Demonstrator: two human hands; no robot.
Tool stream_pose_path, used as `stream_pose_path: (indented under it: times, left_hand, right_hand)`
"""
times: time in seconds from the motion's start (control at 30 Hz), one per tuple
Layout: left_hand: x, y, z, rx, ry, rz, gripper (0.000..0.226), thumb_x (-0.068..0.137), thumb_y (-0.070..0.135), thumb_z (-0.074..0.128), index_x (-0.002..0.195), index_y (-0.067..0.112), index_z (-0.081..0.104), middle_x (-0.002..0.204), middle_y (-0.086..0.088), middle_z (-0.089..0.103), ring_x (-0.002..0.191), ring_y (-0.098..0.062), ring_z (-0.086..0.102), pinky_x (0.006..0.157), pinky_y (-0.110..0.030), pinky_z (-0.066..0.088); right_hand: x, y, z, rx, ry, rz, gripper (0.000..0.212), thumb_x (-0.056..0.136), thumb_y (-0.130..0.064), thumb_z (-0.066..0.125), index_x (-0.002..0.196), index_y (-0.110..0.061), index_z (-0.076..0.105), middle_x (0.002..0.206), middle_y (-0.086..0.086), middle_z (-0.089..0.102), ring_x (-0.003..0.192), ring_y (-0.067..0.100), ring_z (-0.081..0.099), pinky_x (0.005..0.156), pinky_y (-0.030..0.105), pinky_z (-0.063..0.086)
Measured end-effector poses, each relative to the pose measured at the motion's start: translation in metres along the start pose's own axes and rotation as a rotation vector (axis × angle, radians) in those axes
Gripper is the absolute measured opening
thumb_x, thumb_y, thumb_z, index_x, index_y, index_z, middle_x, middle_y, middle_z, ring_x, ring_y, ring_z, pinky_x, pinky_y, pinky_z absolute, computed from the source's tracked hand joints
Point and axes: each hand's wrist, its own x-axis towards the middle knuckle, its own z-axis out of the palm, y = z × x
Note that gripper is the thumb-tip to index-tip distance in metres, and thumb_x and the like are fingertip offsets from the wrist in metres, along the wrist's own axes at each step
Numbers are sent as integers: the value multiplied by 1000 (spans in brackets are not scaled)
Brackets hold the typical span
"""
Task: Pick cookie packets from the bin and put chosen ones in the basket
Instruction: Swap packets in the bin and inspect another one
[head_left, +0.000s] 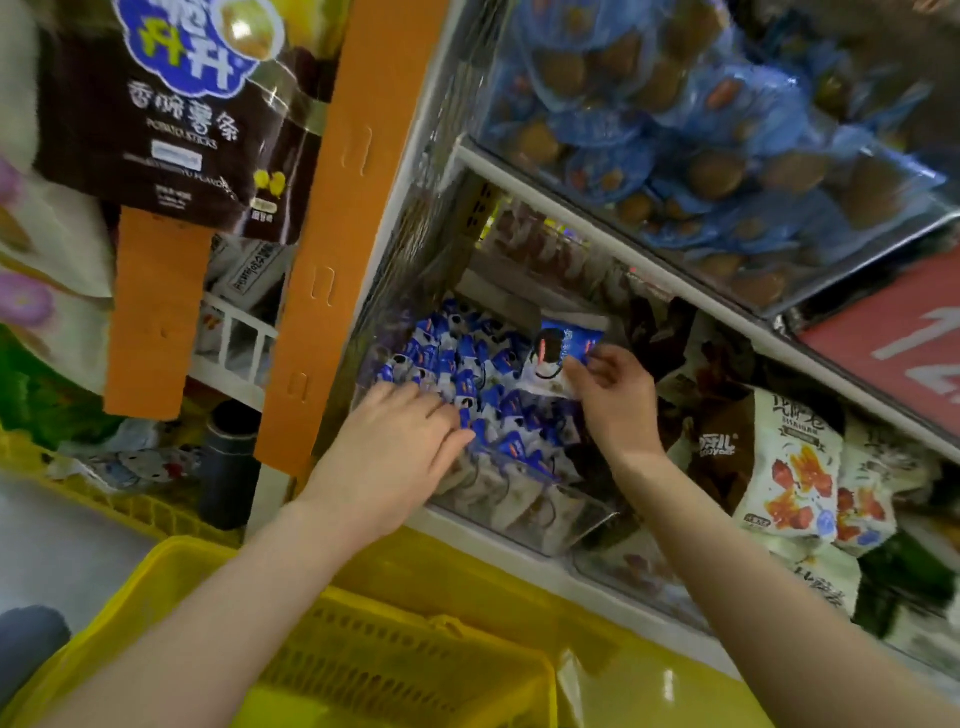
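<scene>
A clear bin on the lower shelf holds several small blue-and-white cookie packets. My left hand lies flat on the pile at the bin's near left, fingers spread and reaching in among the packets. My right hand pinches one blue-and-white cookie packet by its lower edge and holds it just above the pile at the bin's right side. The yellow plastic basket sits below the shelf, under my forearms; its slotted inside shows at the bottom centre.
Orange upright shelf post stands left of the bin. A brown potato-stick bag hangs at top left. Blue wrapped snacks fill the shelf above. White and brown snack bags crowd the bin's right.
</scene>
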Motion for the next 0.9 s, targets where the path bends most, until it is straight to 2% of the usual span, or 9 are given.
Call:
stream_pose_path:
  times: [0.1, 0.2, 0.33, 0.43, 0.53, 0.63, 0.73, 0.8, 0.9]
  left_hand:
    - [-2, -3, 4, 22, 110, 39, 40, 94, 35, 33, 84, 16, 67, 79, 1, 67, 77, -19, 60, 76, -34, 46]
    - [-2, -5, 7, -7, 162, 78, 41, 92, 33, 31, 84, 16, 68, 79, 2, 67, 75, -18, 60, 76, -33, 46]
    - [-2, -7, 10, -71, 197, 85, 40, 92, 32, 32, 84, 16, 69, 79, 3, 68, 75, -16, 60, 78, -32, 47]
    - [-2, -6, 13, -110, 216, 77, 41, 92, 32, 32, 86, 17, 70, 80, 4, 68, 76, -14, 60, 79, -32, 46]
    - [-1, -7, 17, -102, 251, 70, 40, 92, 31, 33, 84, 17, 69, 79, 4, 67, 76, -15, 59, 78, -32, 45]
    - [-1, -8, 18, -76, 264, 68, 39, 93, 32, 33, 85, 17, 69, 79, 4, 66, 76, -15, 57, 79, -33, 42]
    - [-1, -9, 20, -65, 283, 74, 38, 92, 32, 34, 85, 17, 68, 79, 4, 66, 76, -16, 57, 81, -31, 35]
    - [-1, -9, 21, -62, 294, 81, 37, 92, 31, 34, 85, 17, 68, 79, 3, 65, 76, -17, 57, 81, -31, 32]
    - [-1, -9, 21, -63, 288, 84, 38, 93, 31, 34, 86, 17, 68, 79, 3, 65, 77, -17, 56, 82, -31, 32]
  right_hand:
    - [29, 6, 8, -313, 18, 35, 27, 89, -20, 60, 110, -3, 61, 99, 10, 63, 94, 22, 60, 67, 18, 34]
    - [47, 15, 18, -582, -105, 75, 29, 93, -20, 55, 114, -1, 58, 111, 18, 62, 99, 30, 58, 68, 23, 36]
    - [55, 20, 32, -735, -329, 138, 28, 90, -19, 58, 112, -1, 56, 104, 14, 56, 83, 18, 46, 50, 22, 30]
    - [61, 19, 32, -825, -370, 142, 24, 88, -19, 61, 106, -3, 57, 95, 8, 52, 81, 16, 46, 51, 22, 30]
    - [68, 16, 28, -955, -460, 193, 18, 87, -19, 63, 100, -8, 58, 101, 10, 60, 82, 18, 54, 56, 23, 38]
    - [71, 19, 30, -918, -500, 196, 29, 86, -22, 63, 112, -9, 57, 100, 4, 54, 87, 17, 53, 71, 27, 40]
    - [70, 26, 40, -690, -438, 209, 22, 91, -16, 56, 112, -11, 57, 107, 8, 59, 78, 10, 51, 75, 27, 43]
    - [70, 30, 44, -608, -411, 215, 21, 93, -17, 53, 112, -10, 58, 112, 10, 60, 82, 13, 55, 80, 29, 46]
    - [70, 35, 49, -614, -456, 198, 30, 91, -34, 55, 109, -11, 60, 102, 5, 59, 87, 16, 53, 81, 30, 43]
